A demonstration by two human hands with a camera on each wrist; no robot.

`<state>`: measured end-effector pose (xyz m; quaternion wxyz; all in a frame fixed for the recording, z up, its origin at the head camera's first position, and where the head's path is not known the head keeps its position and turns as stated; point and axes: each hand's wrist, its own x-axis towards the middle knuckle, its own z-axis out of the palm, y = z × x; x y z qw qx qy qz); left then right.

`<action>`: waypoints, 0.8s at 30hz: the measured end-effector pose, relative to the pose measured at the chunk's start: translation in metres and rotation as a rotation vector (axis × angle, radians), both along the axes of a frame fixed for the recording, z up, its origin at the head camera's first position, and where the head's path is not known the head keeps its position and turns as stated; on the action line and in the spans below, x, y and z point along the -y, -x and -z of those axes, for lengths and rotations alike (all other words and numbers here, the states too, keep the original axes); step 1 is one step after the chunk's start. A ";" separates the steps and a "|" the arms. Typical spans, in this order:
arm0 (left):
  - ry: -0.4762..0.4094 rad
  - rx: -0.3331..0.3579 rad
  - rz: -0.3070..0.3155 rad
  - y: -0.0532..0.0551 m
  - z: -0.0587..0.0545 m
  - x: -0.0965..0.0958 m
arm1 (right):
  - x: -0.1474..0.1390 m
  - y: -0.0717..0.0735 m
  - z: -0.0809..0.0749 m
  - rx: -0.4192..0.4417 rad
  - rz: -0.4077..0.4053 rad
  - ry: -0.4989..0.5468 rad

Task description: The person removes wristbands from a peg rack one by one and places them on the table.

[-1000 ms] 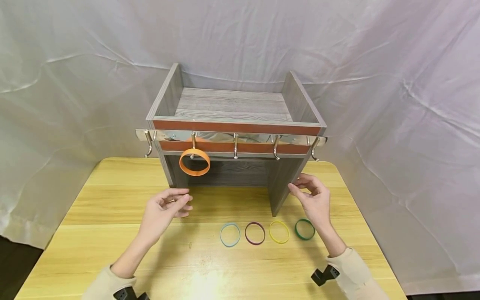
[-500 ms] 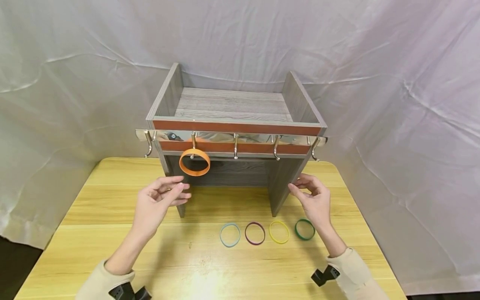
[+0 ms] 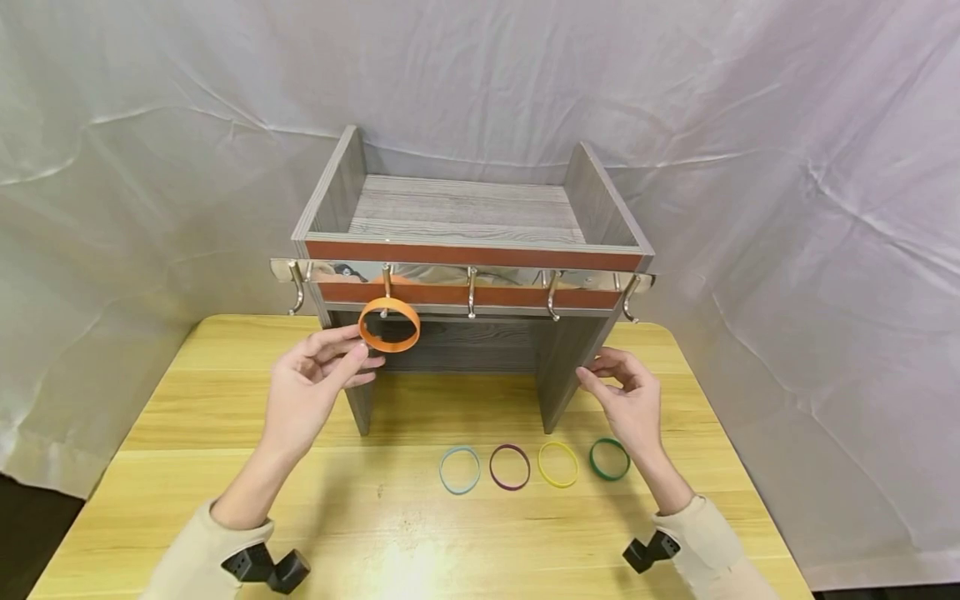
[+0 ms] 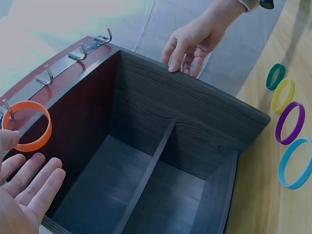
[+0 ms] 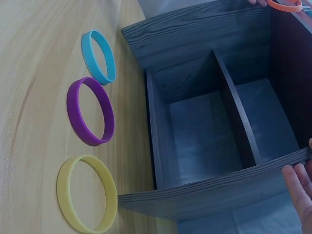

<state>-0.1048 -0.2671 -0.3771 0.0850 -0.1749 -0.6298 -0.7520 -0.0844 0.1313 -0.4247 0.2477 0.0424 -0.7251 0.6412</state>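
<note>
An orange wristband (image 3: pixel 389 343) hangs from the second hook from the left on the shelf's metal hook rail (image 3: pixel 510 273). My left hand (image 3: pixel 303 392) is at its lower left, fingers spread and nearly straight. The index fingertip reaches the band's edge; whether it touches cannot be told. In the left wrist view the thumb lies over the orange band (image 4: pixel 34 145), while the other fingers extend below it. My right hand (image 3: pixel 626 400) is at the front edge of the grey wooden shelf's right side panel (image 3: pixel 573 358), thumb and fingers loosely bent and touching the panel.
On the table before the shelf lie a light blue wristband (image 3: pixel 442 477), a purple one (image 3: pixel 491 468), a yellow one (image 3: pixel 541 468) and a green one (image 3: pixel 592 463). Other hooks (image 3: pixel 472 292) jut forward from the rail. Pale curtain (image 3: pixel 480 75) surrounds the table.
My left hand has risen from near the table, by the shelf's left panel, to the orange wristband. My right hand, the shelf and the wristbands have stayed in place.
</note>
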 end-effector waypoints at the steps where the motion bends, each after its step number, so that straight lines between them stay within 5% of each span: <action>1: -0.004 0.004 0.007 0.001 -0.001 -0.001 | 0.000 0.000 0.000 0.003 0.003 0.005; 24: -0.056 -0.013 0.044 0.010 -0.006 -0.002 | 0.000 0.001 -0.001 0.001 0.007 -0.007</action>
